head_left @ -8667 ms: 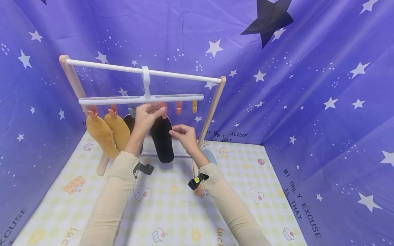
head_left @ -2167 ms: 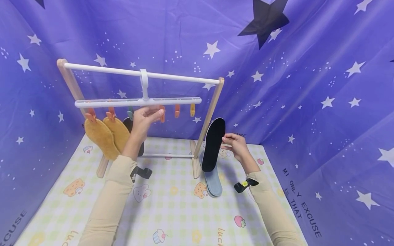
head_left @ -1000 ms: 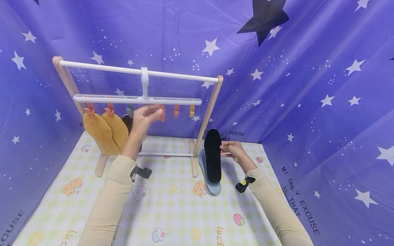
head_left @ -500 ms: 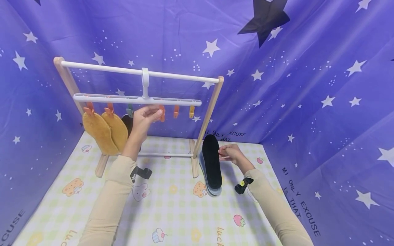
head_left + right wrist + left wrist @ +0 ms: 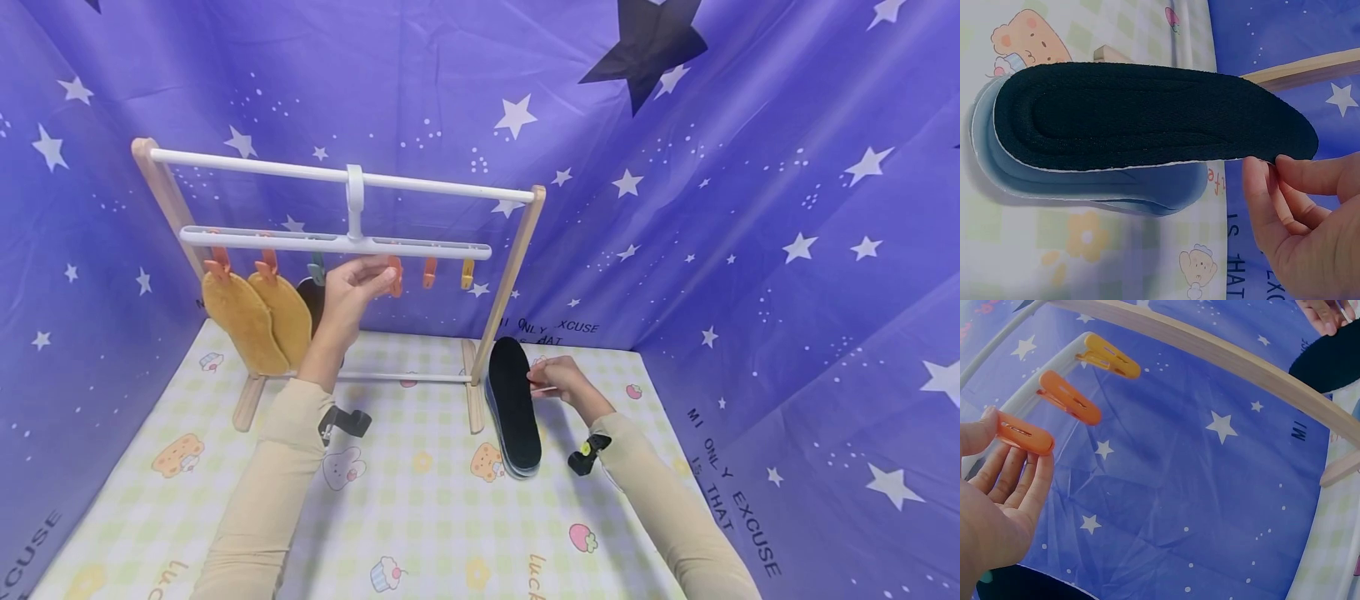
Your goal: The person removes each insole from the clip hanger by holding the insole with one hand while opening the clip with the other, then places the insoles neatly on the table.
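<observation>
My left hand (image 5: 343,298) pinches an orange clip (image 5: 1025,434) on the white clip hanger (image 5: 420,247), thumb on one side and fingers on the other. Nothing hangs from that clip. Lower right, my right hand (image 5: 567,383) pinches the edge of a black insole (image 5: 1147,119) near one end. The black insole lies over the light blue insoles (image 5: 1166,192), covering most of them; how far they touch is unclear. Two yellow insoles (image 5: 238,321) hang from orange clips at left. Another black insole (image 5: 310,300) hangs by a green clip (image 5: 317,268), partly hidden behind my left hand.
A rack with wooden legs (image 5: 517,275) and a white top rod (image 5: 255,165) carries the hanger. Another orange clip (image 5: 429,273) and a yellow clip (image 5: 467,273) hang at its right end. A checked cloth (image 5: 420,517) covers the table; a starry purple curtain (image 5: 720,275) surrounds it.
The black insole was under the orange clip at first; my right hand has carried it right, then down over the blue insoles. My left hand has stayed at the clip.
</observation>
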Tool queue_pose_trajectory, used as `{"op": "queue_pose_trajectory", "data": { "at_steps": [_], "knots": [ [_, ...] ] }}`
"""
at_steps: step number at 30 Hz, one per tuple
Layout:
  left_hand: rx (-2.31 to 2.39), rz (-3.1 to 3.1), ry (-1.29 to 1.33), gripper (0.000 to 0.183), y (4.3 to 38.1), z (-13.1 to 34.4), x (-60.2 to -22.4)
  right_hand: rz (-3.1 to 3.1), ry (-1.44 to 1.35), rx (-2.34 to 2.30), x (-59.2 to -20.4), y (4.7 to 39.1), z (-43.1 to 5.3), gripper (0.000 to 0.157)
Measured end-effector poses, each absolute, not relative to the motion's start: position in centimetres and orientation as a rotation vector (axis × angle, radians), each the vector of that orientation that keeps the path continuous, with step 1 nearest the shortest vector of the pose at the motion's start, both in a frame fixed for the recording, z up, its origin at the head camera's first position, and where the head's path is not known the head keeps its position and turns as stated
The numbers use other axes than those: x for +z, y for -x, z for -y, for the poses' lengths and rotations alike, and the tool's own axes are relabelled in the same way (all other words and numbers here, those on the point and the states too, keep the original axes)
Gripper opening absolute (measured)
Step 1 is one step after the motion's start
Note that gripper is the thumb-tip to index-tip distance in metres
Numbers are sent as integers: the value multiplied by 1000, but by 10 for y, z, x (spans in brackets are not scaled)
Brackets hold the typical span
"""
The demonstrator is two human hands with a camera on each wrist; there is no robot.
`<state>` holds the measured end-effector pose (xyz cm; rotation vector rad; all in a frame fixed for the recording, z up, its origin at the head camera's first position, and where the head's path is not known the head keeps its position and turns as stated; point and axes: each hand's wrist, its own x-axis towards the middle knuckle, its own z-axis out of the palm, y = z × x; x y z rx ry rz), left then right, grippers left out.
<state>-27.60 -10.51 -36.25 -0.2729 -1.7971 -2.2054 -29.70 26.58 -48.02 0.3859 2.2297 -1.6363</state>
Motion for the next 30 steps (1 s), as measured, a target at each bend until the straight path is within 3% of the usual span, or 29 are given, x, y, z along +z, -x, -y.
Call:
{"op": "queue_pose_trajectory", "data": {
  "at_steps": [13,30],
  "knots": [
    [-2188,1819,254,32,277,106,-363,-2232,-428,-1596,-495,301,-262,9],
    [-2221,1768,278,28,278,106,-364,-2334,-378,-1580,-510,300,-256,15]
  ]
}}
